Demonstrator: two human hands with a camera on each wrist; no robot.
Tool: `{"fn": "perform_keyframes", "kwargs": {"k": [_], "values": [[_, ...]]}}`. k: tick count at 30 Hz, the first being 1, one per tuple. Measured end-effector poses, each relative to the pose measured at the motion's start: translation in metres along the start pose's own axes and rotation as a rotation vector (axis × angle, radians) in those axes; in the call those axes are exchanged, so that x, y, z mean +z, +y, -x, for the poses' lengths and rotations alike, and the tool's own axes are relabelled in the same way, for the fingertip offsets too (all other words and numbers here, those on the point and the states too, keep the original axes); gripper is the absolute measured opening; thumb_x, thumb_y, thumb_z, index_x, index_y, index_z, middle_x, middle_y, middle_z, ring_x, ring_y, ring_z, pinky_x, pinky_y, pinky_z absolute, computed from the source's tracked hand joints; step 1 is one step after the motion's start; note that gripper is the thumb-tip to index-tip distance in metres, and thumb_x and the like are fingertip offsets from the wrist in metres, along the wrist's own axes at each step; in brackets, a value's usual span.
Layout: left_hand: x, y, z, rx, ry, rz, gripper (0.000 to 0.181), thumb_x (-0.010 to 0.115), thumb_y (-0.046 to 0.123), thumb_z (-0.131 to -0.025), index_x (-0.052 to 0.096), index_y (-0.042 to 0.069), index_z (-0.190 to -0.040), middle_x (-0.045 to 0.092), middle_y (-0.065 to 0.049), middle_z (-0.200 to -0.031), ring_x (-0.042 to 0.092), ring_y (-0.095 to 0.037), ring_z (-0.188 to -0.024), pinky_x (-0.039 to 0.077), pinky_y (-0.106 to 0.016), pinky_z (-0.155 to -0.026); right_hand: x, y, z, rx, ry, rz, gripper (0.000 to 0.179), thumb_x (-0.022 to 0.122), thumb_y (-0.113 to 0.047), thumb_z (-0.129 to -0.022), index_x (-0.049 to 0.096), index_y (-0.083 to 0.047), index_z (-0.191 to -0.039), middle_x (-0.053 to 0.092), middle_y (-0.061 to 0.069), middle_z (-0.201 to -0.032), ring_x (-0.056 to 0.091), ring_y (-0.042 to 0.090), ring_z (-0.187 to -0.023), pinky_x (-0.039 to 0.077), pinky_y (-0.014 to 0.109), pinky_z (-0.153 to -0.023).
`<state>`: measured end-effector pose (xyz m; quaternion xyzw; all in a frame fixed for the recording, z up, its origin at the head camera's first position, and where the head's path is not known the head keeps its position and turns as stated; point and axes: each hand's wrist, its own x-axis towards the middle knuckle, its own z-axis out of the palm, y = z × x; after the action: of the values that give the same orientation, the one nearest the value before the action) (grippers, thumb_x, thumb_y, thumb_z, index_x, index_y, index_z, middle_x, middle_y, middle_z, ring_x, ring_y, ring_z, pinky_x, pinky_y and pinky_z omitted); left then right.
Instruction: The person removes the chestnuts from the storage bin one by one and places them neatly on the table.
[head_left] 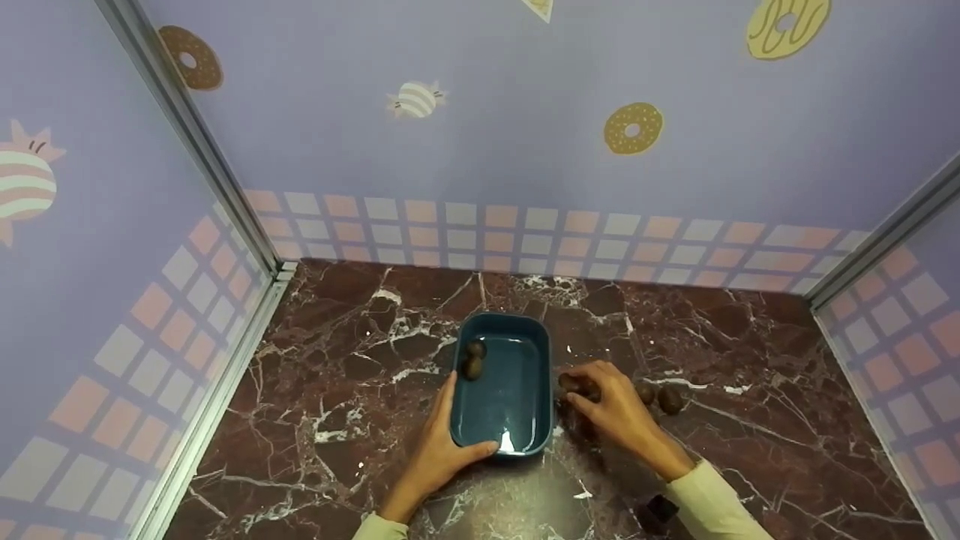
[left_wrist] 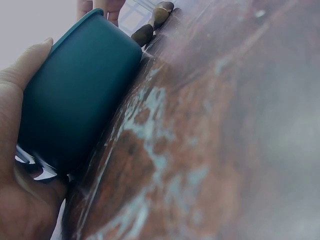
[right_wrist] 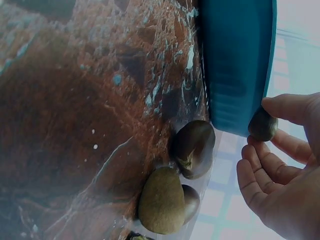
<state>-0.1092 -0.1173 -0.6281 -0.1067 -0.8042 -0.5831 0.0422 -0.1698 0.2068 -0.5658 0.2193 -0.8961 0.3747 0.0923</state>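
Note:
A teal rectangular dish (head_left: 504, 375) stands on the marbled surface, with two smooth brown stones (head_left: 473, 367) lying against its left inner wall. My left hand (head_left: 444, 439) grips its near left corner, thumb over the near rim and fingers along the left side. Just right of the dish, my right hand (head_left: 611, 401) pinches a dark stone (right_wrist: 263, 125) between thumb and fingertips. The right wrist view shows that stone beside the dish's rim, with a dark brown stone (right_wrist: 194, 149) and an olive-brown stone (right_wrist: 162, 201) on the surface nearby.
More stones (head_left: 670, 400) lie to the right of my right hand. A small dark block (head_left: 661, 508) is beside the right sleeve (head_left: 712, 501). Patterned lilac panels (head_left: 495, 150) wall in the surface at the back and both sides, with a metal rail (head_left: 217, 390) along the left edge.

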Motion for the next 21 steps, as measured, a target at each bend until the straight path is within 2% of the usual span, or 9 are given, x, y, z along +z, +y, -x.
{"fn": "perform_keyframes", "kwargs": {"k": [4,12,21], "values": [[0.0003,0.0003,-0.0001,0.0,-0.002,0.002,0.135,0.102,0.042,-0.077,0.018,0.008,-0.177,0.022,-0.026,-0.179,0.023,-0.048,-0.164,0.022,-0.069,-0.128,-0.0004,0.0032,0.0014,-0.015,0.02,0.02,0.033,0.091,0.001,-0.088,0.08,-0.006,-0.118,0.076,0.005,-0.111,0.071,0.024,-0.105,0.061,0.045,-0.09],[0.001,0.0,0.0008,-0.007,-0.002,0.014,0.133,0.103,0.036,-0.078,0.018,0.007,-0.177,0.021,-0.026,-0.18,0.02,-0.048,-0.165,0.022,-0.069,-0.129,-0.0005,0.0043,0.0006,-0.014,0.018,0.04,0.03,0.09,0.0,-0.089,0.08,-0.006,-0.116,0.075,0.003,-0.108,0.068,0.021,-0.099,0.059,0.04,-0.083],[0.0013,0.0006,-0.0005,0.008,0.006,0.005,0.135,0.103,0.035,-0.075,0.019,0.005,-0.176,0.024,-0.026,-0.179,0.023,-0.047,-0.164,0.021,-0.066,-0.129,-0.005,0.0088,0.0023,-0.005,0.034,0.022,0.03,0.09,0.001,-0.088,0.08,-0.005,-0.117,0.077,0.006,-0.111,0.07,0.026,-0.104,0.059,0.046,-0.09]]}}
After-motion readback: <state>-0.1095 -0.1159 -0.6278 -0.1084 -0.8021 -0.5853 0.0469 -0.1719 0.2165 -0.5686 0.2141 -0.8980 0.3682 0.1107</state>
